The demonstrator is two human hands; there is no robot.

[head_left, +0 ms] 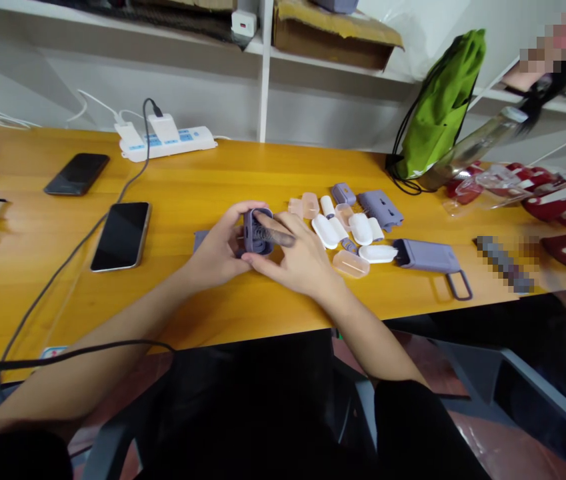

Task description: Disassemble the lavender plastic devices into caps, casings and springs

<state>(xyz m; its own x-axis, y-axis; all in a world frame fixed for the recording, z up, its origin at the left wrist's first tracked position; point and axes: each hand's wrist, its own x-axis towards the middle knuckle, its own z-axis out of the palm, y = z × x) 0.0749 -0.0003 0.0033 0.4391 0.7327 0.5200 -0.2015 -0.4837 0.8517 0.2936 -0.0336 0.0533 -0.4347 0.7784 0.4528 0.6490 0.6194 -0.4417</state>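
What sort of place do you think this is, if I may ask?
Probably a small office or workroom: a wooden desk with a power strip, a smartphone, white shelving behind, and small lilac-grey plastic cases laid out.

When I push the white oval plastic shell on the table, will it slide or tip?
The white oval plastic shell looks thin-walled, so probably light. Its rounded shape may rock, and the glossy wooden table will likely let it slide.
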